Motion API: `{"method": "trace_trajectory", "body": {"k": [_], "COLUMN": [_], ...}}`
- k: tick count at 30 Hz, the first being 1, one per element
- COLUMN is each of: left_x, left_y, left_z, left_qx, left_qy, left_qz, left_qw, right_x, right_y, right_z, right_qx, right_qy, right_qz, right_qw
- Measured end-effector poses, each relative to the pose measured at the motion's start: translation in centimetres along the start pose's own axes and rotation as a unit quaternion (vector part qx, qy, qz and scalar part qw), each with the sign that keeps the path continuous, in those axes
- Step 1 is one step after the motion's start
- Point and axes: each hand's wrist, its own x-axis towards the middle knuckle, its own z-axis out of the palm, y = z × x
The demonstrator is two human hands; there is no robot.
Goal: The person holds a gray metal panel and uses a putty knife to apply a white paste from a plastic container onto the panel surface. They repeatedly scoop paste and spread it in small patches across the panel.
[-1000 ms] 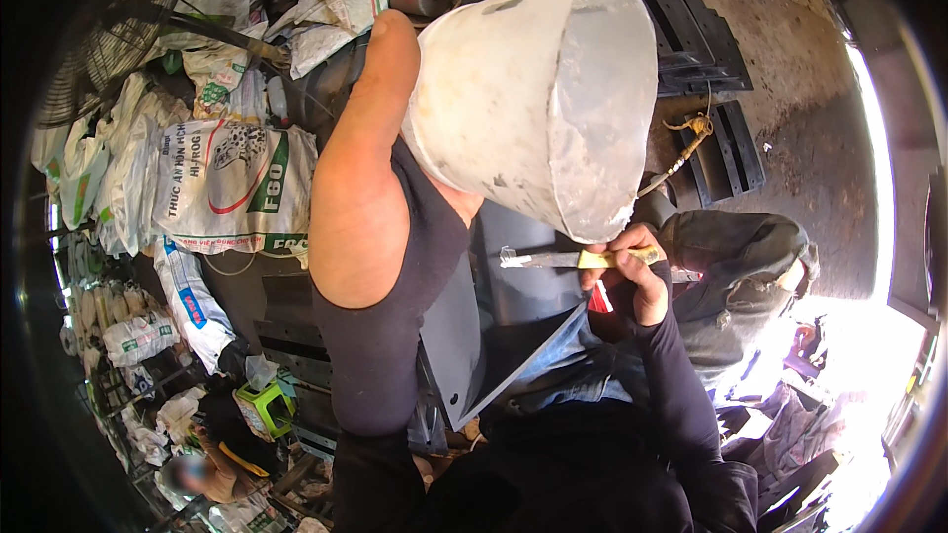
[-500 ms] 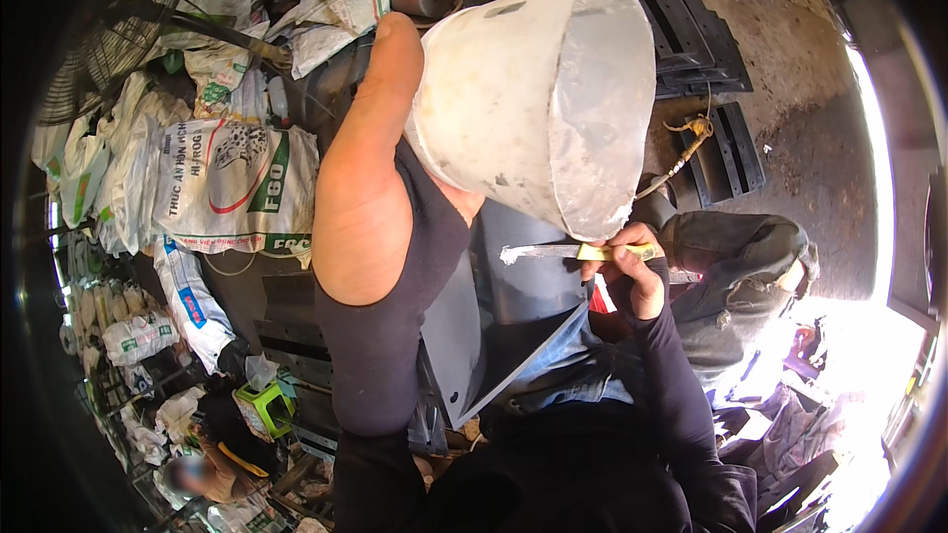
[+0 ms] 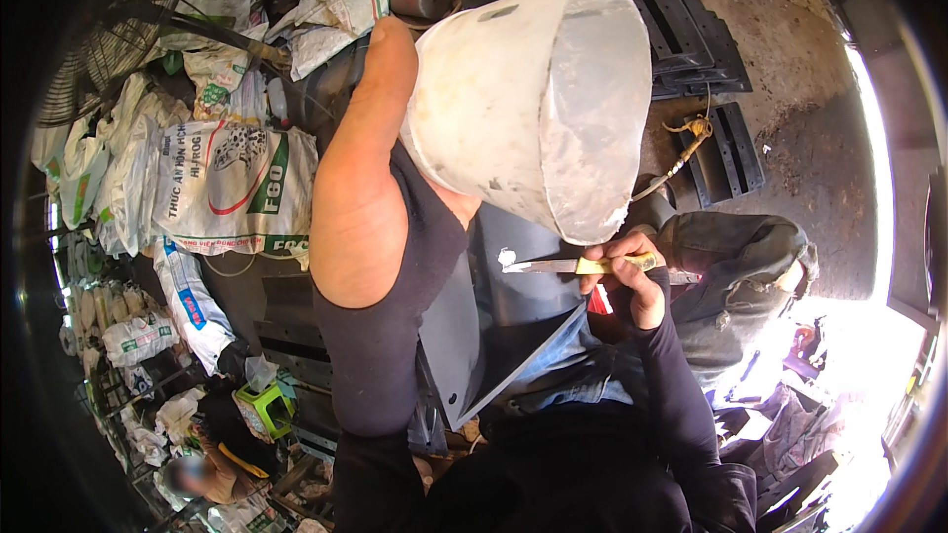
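Left hand: against narrow end of white bucket, fingers hidden, grip I cannot tell | right hand: pinches yellow-handled knife | bucket: lies sideways, open rim near the knife

Left of the white tapered plastic bucket lie white printed plastic sacks; at its right, black slotted flat panels; just below its rim, the yellow-handled slim metal knife.

Looks like a cluttered workshop | heaped with white sacks | stacked with dark slotted panels | equipped with a caged fan
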Motion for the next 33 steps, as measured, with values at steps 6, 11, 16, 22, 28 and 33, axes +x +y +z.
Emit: {"method": "trace_trajectory", "body": {"k": [6,11,16,22,28,33], "left_x": [0.0,0.0,0.0,-0.3,-0.7,-1.1], "left_y": [0.0,-0.1,-0.2,0.5,0.8,0.2], "left_z": [0.0,0.2,0.2,-0.1,0.2,0.1], "left_qx": [-0.022,0.011,0.013,0.010,0.035,-0.003], "left_qy": [-0.012,0.026,0.015,-0.004,-0.059,-0.086], "left_qz": [-0.012,0.016,0.015,-0.019,-0.092,-0.056], "left_qw": [1.000,0.999,1.000,1.000,0.993,0.995], "right_x": [0.4,0.2,0.4,-0.9,-1.7,-3.3], "right_y": [0.2,0.1,0.1,-1.1,-10.1,-14.1], "right_z": [-0.3,-0.2,-0.4,-0.6,3.3,9.0], "right_qx": [-0.036,0.019,0.009,0.069,-0.046,-0.212], "right_qy": [0.045,0.040,0.056,0.059,-0.015,-0.009], "right_qz": [0.035,0.032,0.037,0.018,-0.145,-0.314], "right_qw": [0.998,0.999,0.998,0.996,0.988,0.925]}}
